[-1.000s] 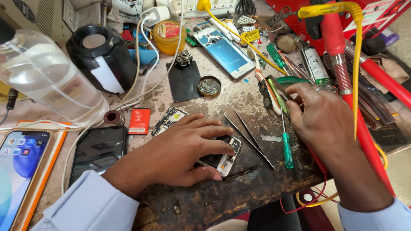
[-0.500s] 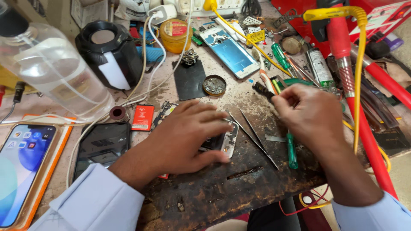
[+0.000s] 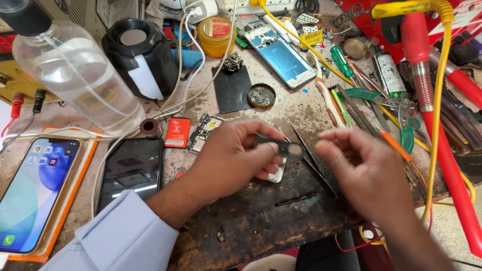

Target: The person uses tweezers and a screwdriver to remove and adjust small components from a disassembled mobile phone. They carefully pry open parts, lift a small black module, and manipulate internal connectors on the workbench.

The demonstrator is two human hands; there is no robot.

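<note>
Head view, left hand (image 3: 236, 160) pinching small dark part (image 3: 281, 146), right hand (image 3: 369, 173) empty and loose, tweezers (image 3: 314, 160) between, black phone (image 3: 130, 170) left.

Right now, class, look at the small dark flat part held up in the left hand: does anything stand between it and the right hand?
Nothing visible does. The left hand pinches the small dark flat part above the scorched wooden workbench. The right hand hovers just beside it, fingers curled, with only open air between; the thin metal tweezers lie lower, on the bench.
</note>
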